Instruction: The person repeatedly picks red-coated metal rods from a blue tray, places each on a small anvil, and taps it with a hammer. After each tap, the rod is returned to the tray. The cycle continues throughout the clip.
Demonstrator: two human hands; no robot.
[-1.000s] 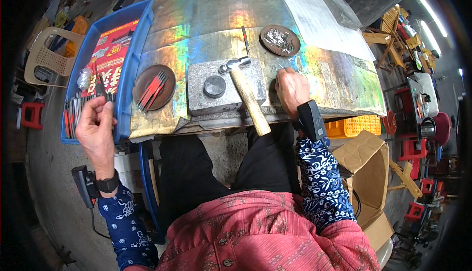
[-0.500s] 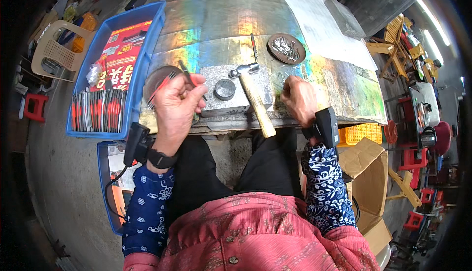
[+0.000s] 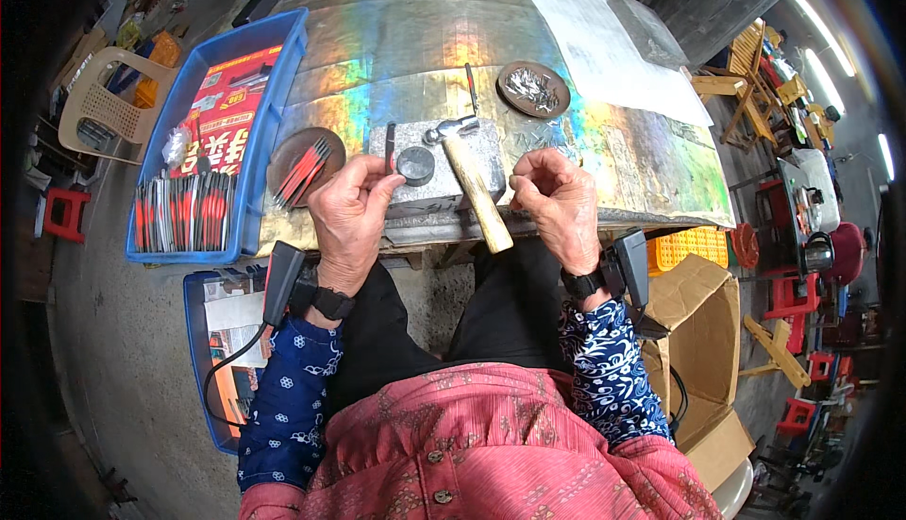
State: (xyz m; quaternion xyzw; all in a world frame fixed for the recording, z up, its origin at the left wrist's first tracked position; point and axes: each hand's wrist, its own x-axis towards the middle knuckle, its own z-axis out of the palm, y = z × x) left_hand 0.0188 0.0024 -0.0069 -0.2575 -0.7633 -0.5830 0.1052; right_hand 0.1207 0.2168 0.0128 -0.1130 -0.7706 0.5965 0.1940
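Note:
My left hand (image 3: 347,223) pinches a slim black-and-red piece (image 3: 390,142) upright at the left end of a grey metal block (image 3: 413,197). On the block, close to those fingertips, sits a round dark disc (image 3: 415,166). A hammer (image 3: 477,194) lies across the block, its head on top and its pale wooden handle hanging over the front edge. To the right of the handle, my right hand (image 3: 557,209) has thumb and fingertips pressed together; whatever they hold is too small to make out. Left of the block, a brown dish (image 3: 278,163) carries several red-and-black pieces (image 3: 304,173).
A second brown dish (image 3: 559,95) with small silvery parts stands behind the block, beside a thin dark rod (image 3: 471,88). A blue bin (image 3: 283,76) at left holds rows of similar slim pieces and a red package. A cardboard box (image 3: 703,331) is below right.
My left hand has moved from over the left dish to the block with the slim piece. My right hand has come slightly nearer, its wrist turned so the pinched fingertips show.

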